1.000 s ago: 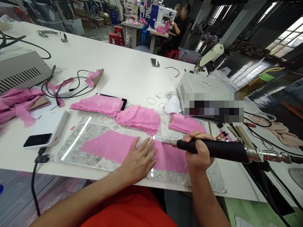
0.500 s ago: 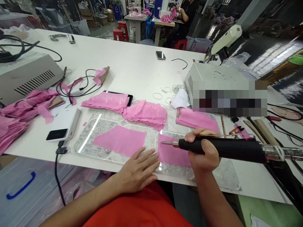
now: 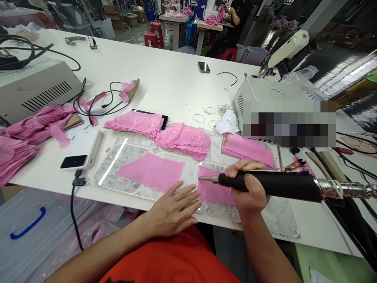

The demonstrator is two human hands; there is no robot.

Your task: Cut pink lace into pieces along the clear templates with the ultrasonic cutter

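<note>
My right hand (image 3: 250,192) is wrapped around a black handpiece (image 3: 282,185) with a narrow metal tip pointing left. The tip is over the left edge of a flat pink fabric piece (image 3: 216,196); I cannot tell whether it touches. Fingers spread, my left hand (image 3: 175,210) lies palm down at the front edge of a clear template board (image 3: 112,173). Its fingertips reach the gap between that fabric and a second, angled pink piece (image 3: 153,173). Behind them sit two stacks of pink lace, a left stack (image 3: 134,122) and a middle stack (image 3: 184,140).
A folded pink stack (image 3: 247,151) lies right of the lace, before a grey box (image 3: 265,92). At left are a white power bank (image 3: 85,151), bundled pink fabric (image 3: 20,157) and black cables (image 3: 110,104). A phone (image 3: 204,67) lies farther back. Another person (image 3: 235,23) sits beyond the table.
The handpiece and my right hand have moved slightly left over the fabric. My left hand stays in nearly the same place. The whole view has shifted a little.
</note>
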